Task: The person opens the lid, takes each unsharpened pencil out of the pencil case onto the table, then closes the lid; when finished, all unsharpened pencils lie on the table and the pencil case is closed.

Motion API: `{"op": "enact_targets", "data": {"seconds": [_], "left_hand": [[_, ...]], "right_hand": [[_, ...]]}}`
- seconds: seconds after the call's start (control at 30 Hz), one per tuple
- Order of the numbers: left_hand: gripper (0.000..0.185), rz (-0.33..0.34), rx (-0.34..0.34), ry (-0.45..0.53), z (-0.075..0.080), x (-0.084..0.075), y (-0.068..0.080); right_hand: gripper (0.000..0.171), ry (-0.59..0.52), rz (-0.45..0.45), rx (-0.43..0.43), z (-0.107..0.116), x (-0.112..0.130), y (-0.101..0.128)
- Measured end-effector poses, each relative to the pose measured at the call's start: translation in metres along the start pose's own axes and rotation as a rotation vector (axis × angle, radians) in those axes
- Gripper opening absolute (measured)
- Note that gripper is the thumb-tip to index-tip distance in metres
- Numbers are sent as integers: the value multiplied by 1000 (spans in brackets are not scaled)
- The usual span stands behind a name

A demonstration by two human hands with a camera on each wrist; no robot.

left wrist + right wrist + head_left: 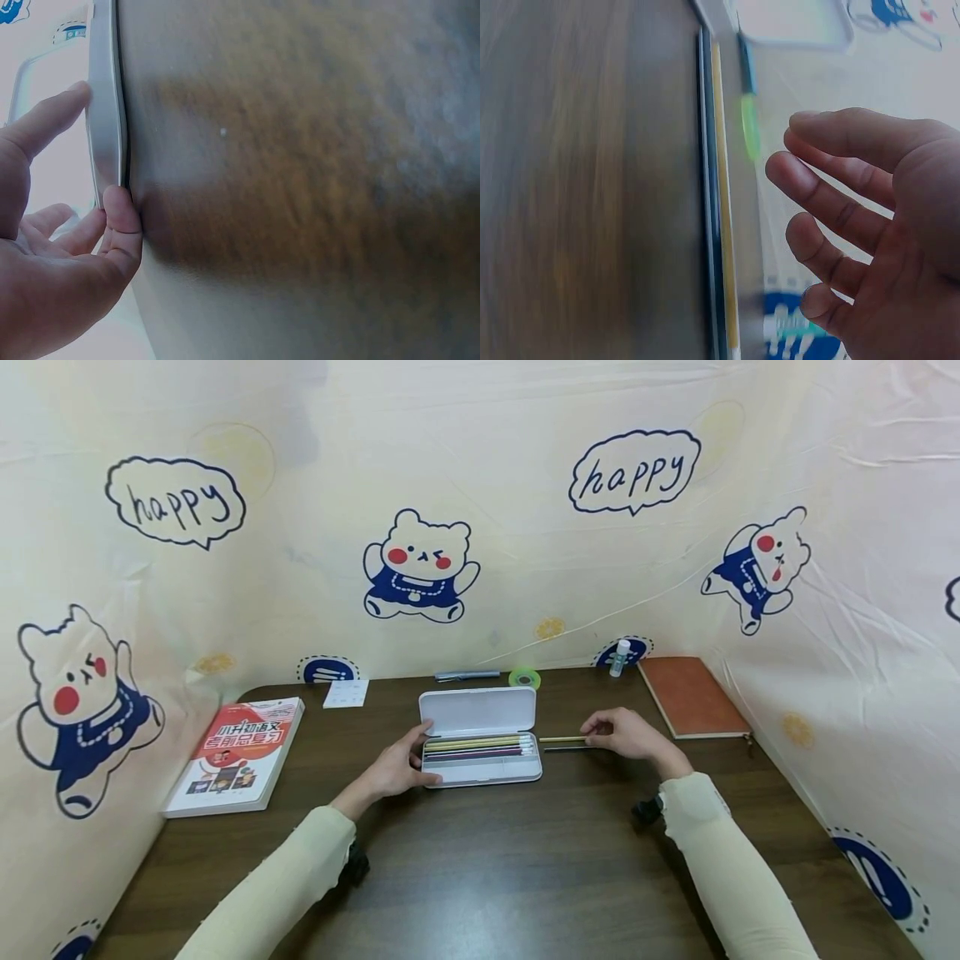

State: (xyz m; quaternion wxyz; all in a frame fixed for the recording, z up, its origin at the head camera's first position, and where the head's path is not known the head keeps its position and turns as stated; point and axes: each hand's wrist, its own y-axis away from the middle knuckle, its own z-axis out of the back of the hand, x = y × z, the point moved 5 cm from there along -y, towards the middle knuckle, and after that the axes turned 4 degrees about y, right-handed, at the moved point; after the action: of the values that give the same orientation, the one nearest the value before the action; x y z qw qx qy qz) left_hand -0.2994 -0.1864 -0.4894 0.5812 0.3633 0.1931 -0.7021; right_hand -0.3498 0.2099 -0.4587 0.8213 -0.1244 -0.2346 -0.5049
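My left hand (393, 766) grips the left end of an open white pencil case (480, 770), its fingers spread from hinge to front corner. In the left wrist view, the fingertips (120, 210) press the case's side wall (105, 97). Several coloured pencils (476, 748) lie side by side in the case's back part. To the right of the case, a yellow pencil (724, 195) and a dark pencil (711, 195) lie alongside each other on the table. My right hand (622, 732) is at their right end, fingers loosely bent and apart with nothing between them.
A red and white book (238, 756) lies at the left, near a white card (346, 693). Behind the case are a pen (467, 676) and a green tape roll (524, 677). A glue stick (619, 658) stands at the back right, beside a brown notebook (693, 697).
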Motion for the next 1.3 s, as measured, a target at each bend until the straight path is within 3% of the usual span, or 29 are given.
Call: {"op": "enact_targets", "data": {"seconds": [0.37, 0.67, 1.3], "left_hand": [[102, 2, 3, 11, -1, 2, -1], [101, 14, 2, 4, 0, 0, 0], [101, 8, 1, 15, -1, 0, 0]], "right_hand": [[18, 9, 77, 33, -23, 48, -25], [18, 23, 102, 39, -43, 73, -37], [19, 142, 159, 58, -61, 80, -49]]}}
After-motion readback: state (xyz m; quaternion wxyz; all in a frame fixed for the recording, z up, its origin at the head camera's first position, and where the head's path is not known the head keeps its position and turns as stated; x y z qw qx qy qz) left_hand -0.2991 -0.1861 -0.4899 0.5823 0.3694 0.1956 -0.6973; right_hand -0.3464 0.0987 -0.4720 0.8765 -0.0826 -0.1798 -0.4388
